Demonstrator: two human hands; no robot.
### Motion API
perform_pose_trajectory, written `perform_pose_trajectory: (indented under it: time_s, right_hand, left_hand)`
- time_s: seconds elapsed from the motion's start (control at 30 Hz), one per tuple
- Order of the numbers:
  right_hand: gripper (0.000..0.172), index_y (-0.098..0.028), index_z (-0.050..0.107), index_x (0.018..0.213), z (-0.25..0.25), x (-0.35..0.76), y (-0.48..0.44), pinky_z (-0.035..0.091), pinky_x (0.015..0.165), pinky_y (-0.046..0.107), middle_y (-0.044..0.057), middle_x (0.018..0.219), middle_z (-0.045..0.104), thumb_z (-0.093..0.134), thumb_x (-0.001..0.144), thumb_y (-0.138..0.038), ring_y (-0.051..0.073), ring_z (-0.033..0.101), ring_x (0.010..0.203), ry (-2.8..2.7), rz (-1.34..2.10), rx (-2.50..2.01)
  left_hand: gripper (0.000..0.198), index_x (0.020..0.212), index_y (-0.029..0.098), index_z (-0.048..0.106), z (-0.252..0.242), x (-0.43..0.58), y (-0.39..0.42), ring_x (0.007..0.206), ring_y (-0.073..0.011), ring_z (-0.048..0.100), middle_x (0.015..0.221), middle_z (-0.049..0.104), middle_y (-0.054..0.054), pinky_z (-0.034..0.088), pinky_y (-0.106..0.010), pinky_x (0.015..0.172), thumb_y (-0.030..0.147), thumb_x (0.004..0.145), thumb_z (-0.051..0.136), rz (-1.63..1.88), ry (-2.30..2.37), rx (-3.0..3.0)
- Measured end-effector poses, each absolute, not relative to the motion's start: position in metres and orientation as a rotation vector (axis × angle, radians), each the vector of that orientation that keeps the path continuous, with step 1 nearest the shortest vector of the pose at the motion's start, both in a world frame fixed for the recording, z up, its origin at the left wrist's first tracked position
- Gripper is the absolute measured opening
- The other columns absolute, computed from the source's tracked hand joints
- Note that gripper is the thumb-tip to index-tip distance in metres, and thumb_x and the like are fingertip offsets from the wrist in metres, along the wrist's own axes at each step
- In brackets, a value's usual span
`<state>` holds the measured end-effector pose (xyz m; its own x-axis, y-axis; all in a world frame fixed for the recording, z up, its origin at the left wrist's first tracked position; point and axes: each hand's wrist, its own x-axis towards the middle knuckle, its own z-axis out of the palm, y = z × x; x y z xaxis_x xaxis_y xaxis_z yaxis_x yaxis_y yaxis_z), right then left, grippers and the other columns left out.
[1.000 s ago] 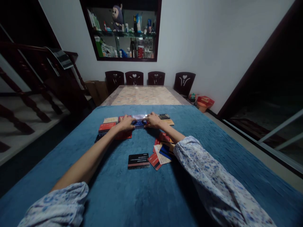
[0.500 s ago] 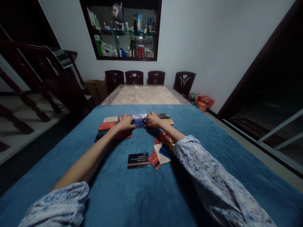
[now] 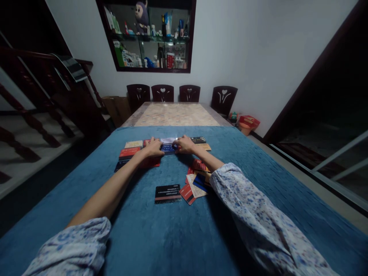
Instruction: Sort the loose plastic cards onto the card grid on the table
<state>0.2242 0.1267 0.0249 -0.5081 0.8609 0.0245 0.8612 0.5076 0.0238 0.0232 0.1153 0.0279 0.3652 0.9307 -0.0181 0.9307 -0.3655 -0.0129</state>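
My left hand (image 3: 153, 148) and my right hand (image 3: 185, 145) are at opposite ends of a blue card (image 3: 168, 148), thumbs and fingers on its short edges. The card lies flat or nearly so; I cannot tell whether it is off the cloth. Just beyond it is a pale purple card (image 3: 168, 140). Left of my left hand, a cream card (image 3: 133, 144), a red card (image 3: 129, 152) and a dark card (image 3: 120, 165) are laid out in rows. My left hand and wrist partly cover other red cards. Beyond my right hand are a black card (image 3: 199, 140) and a yellowish card (image 3: 206, 147).
Nearer me, a black striped card (image 3: 168, 194) lies beside a loose overlapping pile with a red card (image 3: 187, 194), a cream card (image 3: 197, 190) and a dark blue card (image 3: 200, 181). My right sleeve borders this pile. A blue cloth (image 3: 138, 230) covers the near table; chairs (image 3: 189, 93) stand behind.
Both hands stay at the blue card's ends with barely any motion. The whole view has shifted very slightly; the other cards keep their places.
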Motion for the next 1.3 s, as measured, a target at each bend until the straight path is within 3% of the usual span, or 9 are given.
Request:
perform_pose_trajectory:
  time_s: [0.47,0.93,1.3]
  right_hand:
    - [0.052,-0.030,0.064,0.131,0.024,0.223,0.127,0.038,0.090,0.040,0.011,0.129,0.064,0.070,0.081,-0.044,0.035,0.050,0.119,-2.709,-0.037,-1.556]
    - [0.055,-0.029,0.061,0.135,0.026,0.227,0.119,0.039,0.091,0.043,0.012,0.133,0.060,0.070,0.082,-0.044,0.035,0.046,0.121,-2.707,-0.052,-1.531]
    - [0.035,-0.026,0.069,0.124,0.039,0.251,0.089,0.037,0.086,0.038,0.011,0.127,0.063,0.062,0.090,-0.030,0.031,0.046,0.116,-2.653,-0.076,-1.462]
  left_hand:
    - [0.044,0.115,0.018,0.070,0.026,0.022,0.115,0.120,-0.0403,0.042,0.122,0.059,-0.018,0.035,-0.059,0.096,0.037,0.077,0.056,0.057,-1.670,-2.590]
    - [0.036,0.110,0.018,0.071,0.018,0.012,0.112,0.117,-0.0397,0.044,0.118,0.061,-0.016,0.036,-0.054,0.092,0.037,0.081,0.062,-0.215,-1.601,-2.575]
    - [0.027,0.107,0.019,0.072,0.017,0.031,0.084,0.112,-0.0332,0.046,0.111,0.066,-0.014,0.036,-0.054,0.092,0.023,0.089,0.052,-0.561,-1.351,-2.584]
